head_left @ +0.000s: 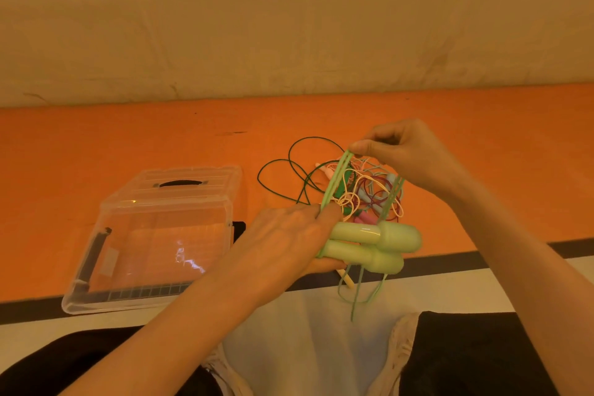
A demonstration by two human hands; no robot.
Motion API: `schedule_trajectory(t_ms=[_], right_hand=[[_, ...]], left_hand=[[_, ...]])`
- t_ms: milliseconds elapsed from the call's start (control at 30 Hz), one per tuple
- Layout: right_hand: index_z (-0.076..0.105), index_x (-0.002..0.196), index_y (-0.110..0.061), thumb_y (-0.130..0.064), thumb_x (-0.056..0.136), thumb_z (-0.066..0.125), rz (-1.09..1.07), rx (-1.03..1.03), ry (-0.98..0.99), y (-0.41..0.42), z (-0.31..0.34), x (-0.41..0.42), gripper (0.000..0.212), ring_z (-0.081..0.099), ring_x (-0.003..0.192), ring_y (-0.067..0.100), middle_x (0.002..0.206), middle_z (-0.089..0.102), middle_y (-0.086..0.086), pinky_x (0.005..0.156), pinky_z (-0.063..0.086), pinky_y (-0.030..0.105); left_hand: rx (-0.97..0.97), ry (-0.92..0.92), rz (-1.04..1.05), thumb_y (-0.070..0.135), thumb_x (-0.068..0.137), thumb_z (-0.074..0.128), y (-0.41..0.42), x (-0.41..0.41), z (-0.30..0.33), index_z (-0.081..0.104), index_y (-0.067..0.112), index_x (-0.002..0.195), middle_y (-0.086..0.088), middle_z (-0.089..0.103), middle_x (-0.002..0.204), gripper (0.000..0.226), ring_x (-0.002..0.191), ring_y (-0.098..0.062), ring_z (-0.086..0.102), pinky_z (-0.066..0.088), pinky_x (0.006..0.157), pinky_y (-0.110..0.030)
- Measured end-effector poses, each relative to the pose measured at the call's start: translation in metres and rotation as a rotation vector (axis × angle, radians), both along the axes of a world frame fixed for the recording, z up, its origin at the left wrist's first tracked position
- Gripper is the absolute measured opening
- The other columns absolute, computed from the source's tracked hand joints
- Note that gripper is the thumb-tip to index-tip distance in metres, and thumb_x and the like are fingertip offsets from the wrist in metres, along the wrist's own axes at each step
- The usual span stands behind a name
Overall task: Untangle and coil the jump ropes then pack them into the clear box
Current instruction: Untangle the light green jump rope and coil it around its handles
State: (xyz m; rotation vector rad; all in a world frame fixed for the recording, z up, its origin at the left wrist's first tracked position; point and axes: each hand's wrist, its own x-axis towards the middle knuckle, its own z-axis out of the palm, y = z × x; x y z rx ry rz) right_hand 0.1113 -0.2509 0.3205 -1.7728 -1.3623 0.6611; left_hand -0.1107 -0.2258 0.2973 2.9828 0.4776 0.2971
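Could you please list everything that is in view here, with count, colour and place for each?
light green handles: two, pale green, held side by side in the left hand
light green cord: one, in several strands, stretched between the two hands
tangled ropes: count unclear, dark green, yellow, maroon and pink, on the orange surface behind the hands
clear box: one, transparent with a dark handle, on the orange surface at left
orange surface: one, orange with a dark front edge
wall: one, pale, behind
left hand: grips the handles
right hand: pinches the cord strands at the top
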Motion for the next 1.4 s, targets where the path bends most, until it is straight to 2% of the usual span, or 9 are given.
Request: schedule_trajectory(t_ms=[100, 200, 333, 567, 700, 900, 1067, 1300, 1400], right_hand=[[0.075, 0.073, -0.016, -0.030, 0.079, 0.075, -0.025, -0.008, 0.017, -0.003, 0.002, 0.004, 0.016, 0.029, 0.044, 0.004, 0.044, 0.042, -0.008, 0.043, 0.023, 0.016], [0.075, 0.075, -0.021, -0.028, 0.080, 0.073, 0.010, -0.032, 0.026, -0.006, 0.007, 0.011, 0.008, 0.040, 0.052, 0.005, 0.053, 0.053, -0.005, 0.046, 0.029, 0.013], [0.073, 0.085, -0.021, -0.023, 0.089, 0.065, 0.054, -0.075, 0.068, -0.011, 0.010, 0.022, 0.009, 0.047, 0.060, 0.007, 0.058, 0.062, -0.010, 0.056, 0.037, 0.013], [0.065, 0.057, -0.024, -0.025, 0.089, 0.065, -0.018, -0.089, 0.054, -0.010, 0.005, 0.026, 0.032, 0.037, 0.045, 0.000, 0.044, 0.053, -0.011, 0.045, 0.029, 0.009], [0.066, 0.057, -0.022, -0.026, 0.091, 0.061, -0.004, -0.136, 0.118, -0.010, -0.002, 0.030, 0.035, 0.040, 0.058, 0.008, 0.054, 0.056, -0.008, 0.053, 0.035, 0.015], [0.074, 0.075, -0.014, -0.036, 0.078, 0.069, 0.028, -0.169, 0.236, -0.013, -0.010, 0.026, 0.023, 0.051, 0.069, 0.016, 0.075, 0.065, 0.016, 0.066, 0.042, 0.028], [0.075, 0.059, -0.030, -0.017, 0.082, 0.068, 0.011, -0.136, 0.219, -0.013, -0.020, 0.022, 0.027, 0.055, 0.065, 0.012, 0.062, 0.068, -0.006, 0.069, 0.042, 0.031], [0.075, 0.080, -0.014, -0.038, 0.076, 0.066, 0.079, -0.184, 0.246, -0.022, -0.021, 0.012, 0.026, 0.052, 0.067, 0.017, 0.072, 0.068, 0.005, 0.066, 0.040, 0.032], [0.072, 0.083, -0.007, -0.023, 0.083, 0.066, 0.214, -0.225, 0.253, -0.030, -0.021, 0.004, 0.017, 0.058, 0.067, 0.009, 0.071, 0.068, 0.004, 0.067, 0.044, 0.020]], left_hand=[[-0.017, 0.049, 0.045, 0.065, 0.090, 0.042, 0.002, -0.005, 0.000, 0.041, 0.025, 0.120, 0.008, 0.055, 0.101, 0.050, 0.088, -0.013, 0.055, 0.041, 0.063, -0.030], [-0.008, 0.036, 0.020, 0.066, 0.089, 0.041, 0.007, -0.009, 0.002, 0.044, 0.026, 0.114, 0.009, 0.056, 0.093, 0.047, 0.079, -0.012, 0.057, 0.036, 0.054, -0.028], [0.044, 0.030, -0.003, 0.068, 0.083, 0.037, 0.017, -0.016, 0.006, 0.051, 0.028, 0.092, 0.014, 0.055, 0.067, 0.044, 0.049, -0.006, 0.047, 0.004, 0.042, -0.012], [-0.233, 0.044, -0.080, 0.072, 0.079, 0.039, 0.010, -0.021, 0.007, 0.041, 0.038, 0.108, 0.016, 0.055, 0.096, 0.045, 0.076, -0.002, 0.046, 0.042, 0.059, -0.027], [-0.344, -0.006, -0.088, 0.068, 0.081, 0.051, 0.014, -0.022, 0.018, 0.035, 0.044, 0.095, 0.021, 0.049, 0.082, 0.032, 0.072, 0.005, 0.046, 0.037, 0.058, -0.018], [-0.706, -0.266, -0.041, 0.047, 0.078, 0.071, 0.018, -0.022, 0.025, 0.052, 0.034, 0.094, 0.014, 0.056, 0.081, 0.029, 0.070, -0.008, 0.053, 0.038, 0.058, -0.019], [-0.879, -0.489, 0.023, 0.030, 0.081, 0.069, 0.022, -0.017, 0.026, 0.055, 0.017, 0.096, 0.013, 0.052, 0.075, 0.025, 0.063, 0.000, 0.048, 0.035, 0.057, -0.011], [-0.865, -0.641, 0.263, 0.040, 0.085, 0.064, 0.035, -0.010, 0.016, 0.053, 0.014, 0.095, 0.012, 0.049, 0.068, 0.031, 0.058, -0.001, 0.042, 0.033, 0.052, -0.015], [-0.834, -0.649, 0.377, 0.049, 0.082, 0.062, 0.041, -0.011, 0.012, 0.053, 0.017, 0.095, 0.001, 0.049, 0.068, 0.036, 0.056, -0.007, 0.042, 0.034, 0.050, -0.023]])
